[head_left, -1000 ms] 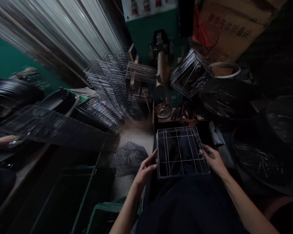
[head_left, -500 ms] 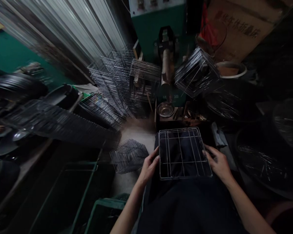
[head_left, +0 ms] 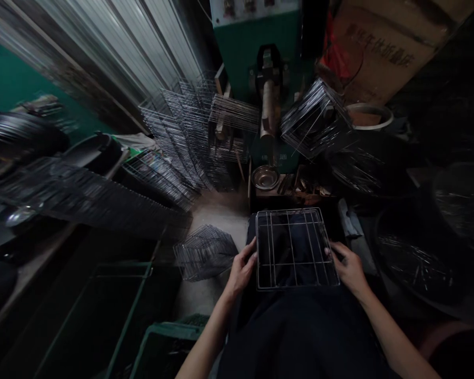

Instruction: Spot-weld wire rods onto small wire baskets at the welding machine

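- A square tray of thin silvery wire, a rim with crossing rods inside (head_left: 296, 248), lies flat across the person's dark-clothed lap, held at its two side edges.
- The left hand (head_left: 243, 269) has its fingers curled onto the left rim; the right hand (head_left: 348, 267) closes on the right rim, thumb on top. Both are wrapped round bare wire, neither spread open.
- Against the pictures of a second and half a second ago the tray has barely shifted on the lap and both holds are unchanged, so the piece seems to be steadied or looked over rather than carried off.
- Just left of the left hand, on the pale floor, lies a small stack of similar wire grids (head_left: 204, 252).
- Beyond the tray's far edge sits a round shiny metal bowl (head_left: 265, 177), and behind it a green machine with a brownish cylindrical arm (head_left: 267, 108).
- Further stacks of wire grids (head_left: 181, 131) lean left of the machine; the dim light makes them hard to count.
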`<state>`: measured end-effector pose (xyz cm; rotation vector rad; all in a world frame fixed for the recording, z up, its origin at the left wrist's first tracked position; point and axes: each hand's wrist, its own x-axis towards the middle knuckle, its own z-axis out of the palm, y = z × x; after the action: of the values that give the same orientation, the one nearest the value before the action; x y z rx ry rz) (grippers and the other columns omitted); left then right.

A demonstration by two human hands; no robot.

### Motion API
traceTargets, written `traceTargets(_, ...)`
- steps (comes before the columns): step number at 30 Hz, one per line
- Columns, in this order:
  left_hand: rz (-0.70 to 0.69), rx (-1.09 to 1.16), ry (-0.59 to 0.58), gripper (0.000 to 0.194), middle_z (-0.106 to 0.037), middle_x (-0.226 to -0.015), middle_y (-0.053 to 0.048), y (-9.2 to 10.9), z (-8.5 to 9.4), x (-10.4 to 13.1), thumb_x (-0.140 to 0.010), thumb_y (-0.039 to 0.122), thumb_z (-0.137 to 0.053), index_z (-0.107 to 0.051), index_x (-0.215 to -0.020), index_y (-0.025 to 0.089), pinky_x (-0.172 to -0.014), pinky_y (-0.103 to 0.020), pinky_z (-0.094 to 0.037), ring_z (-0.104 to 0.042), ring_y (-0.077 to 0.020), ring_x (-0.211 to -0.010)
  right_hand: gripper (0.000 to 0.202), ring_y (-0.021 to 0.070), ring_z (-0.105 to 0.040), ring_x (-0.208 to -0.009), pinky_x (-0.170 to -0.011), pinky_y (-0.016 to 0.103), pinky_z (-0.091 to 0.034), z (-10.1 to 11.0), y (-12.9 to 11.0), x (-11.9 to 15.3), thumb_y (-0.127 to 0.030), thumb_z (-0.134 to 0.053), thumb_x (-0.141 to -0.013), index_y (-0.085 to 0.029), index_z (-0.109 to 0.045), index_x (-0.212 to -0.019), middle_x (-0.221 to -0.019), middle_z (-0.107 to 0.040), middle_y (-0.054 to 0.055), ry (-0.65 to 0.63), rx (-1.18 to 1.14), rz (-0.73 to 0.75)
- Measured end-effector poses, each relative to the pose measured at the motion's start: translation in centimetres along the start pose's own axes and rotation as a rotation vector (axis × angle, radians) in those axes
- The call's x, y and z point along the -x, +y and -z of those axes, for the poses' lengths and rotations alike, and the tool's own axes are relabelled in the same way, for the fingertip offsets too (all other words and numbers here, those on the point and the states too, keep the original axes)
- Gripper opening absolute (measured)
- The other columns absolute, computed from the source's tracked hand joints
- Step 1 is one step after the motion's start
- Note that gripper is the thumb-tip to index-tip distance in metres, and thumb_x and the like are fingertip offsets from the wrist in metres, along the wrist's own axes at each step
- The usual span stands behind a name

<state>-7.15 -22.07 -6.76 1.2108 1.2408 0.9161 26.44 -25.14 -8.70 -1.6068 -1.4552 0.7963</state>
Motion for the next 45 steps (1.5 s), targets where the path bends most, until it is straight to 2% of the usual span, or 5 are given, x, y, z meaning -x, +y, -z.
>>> traceTargets(11, 0.118, 0.06, -0.256, 0.078, -0.06, -0.137, -0.009, 1.0, 2.2, 2.0, -0.083, 0.039, -0.071, -0.037, -0.151, 0.022, -0.112, -0.044, -0.039, -0.053, -0.0295, -0.128, 0.069, 0.033, -0.046, -0.136, -0.103, 0.047, -0.05, 4.0, -0.4, 2.9, -0.049, -0.07, -0.084, -0.027, -0.05, -0.146, -0.15, -0.049, 0.009, -0.397, -0.168, -0.141)
traceTargets(20, -0.006, -0.266, -0.111, 0.051, -0.059, -0.099, -0.006, 0.4, 1.1, 3.5, -0.084, 0.042, -0.068, -0.065, -0.128, 0.016, -0.092, -0.034, -0.048, -0.057, -0.0184, -0.089, 0.068, 0.0331, -0.039, -0.141, -0.106, 0.049, -0.046, 3.2, 0.8, 4.2, -0.052, -0.069, -0.084, -0.03, -0.05, -0.145, -0.153, -0.042, 0.009, -0.363, -0.181, -0.183)
traceTargets(27, -0.228, -0.378, -0.113, 0.063, -0.062, -0.12, -0.009, 10.7, 5.3, -3.0, -0.086, 0.041, -0.068, -0.049, -0.143, 0.021, -0.086, -0.031, -0.051, -0.06, -0.0171, -0.097, 0.067, 0.0318, -0.042, -0.137, -0.096, 0.044, -0.054, 2.8, 0.7, 5.7, -0.048, -0.07, -0.084, -0.033, -0.049, -0.145, -0.155, -0.039, 0.008, -0.323, -0.228, -0.198)
traceTargets(37, -0.117, -0.371, -0.76, 0.098, -0.071, -0.115, -0.013, 21.3, -4.1, -10.5, -0.038, 0.019, -0.095, -0.06, -0.13, 0.016, -0.097, -0.048, -0.049, -0.066, -0.0338, -0.112, 0.054, 0.026, -0.054, -0.126, -0.111, 0.047, -0.041, 1.9, -1.7, 8.1, -0.038, -0.061, -0.093, -0.031, -0.051, -0.145, -0.136, -0.057, 0.008, -0.143, -0.207, 0.091)
traceTargets(45, -0.328, -0.605, -0.745, 0.1, -0.068, -0.125, -0.009, 24.9, -5.2, -6.5, -0.046, 0.029, -0.093, -0.055, -0.138, 0.024, -0.1, -0.048, -0.051, -0.064, -0.033, -0.116, 0.048, 0.027, -0.06, -0.118, -0.106, 0.045, -0.046, 5.4, -1.3, 7.4, -0.039, -0.062, -0.092, -0.028, -0.058, -0.138, -0.128, -0.065, 0.009, -0.089, -0.207, 0.013)
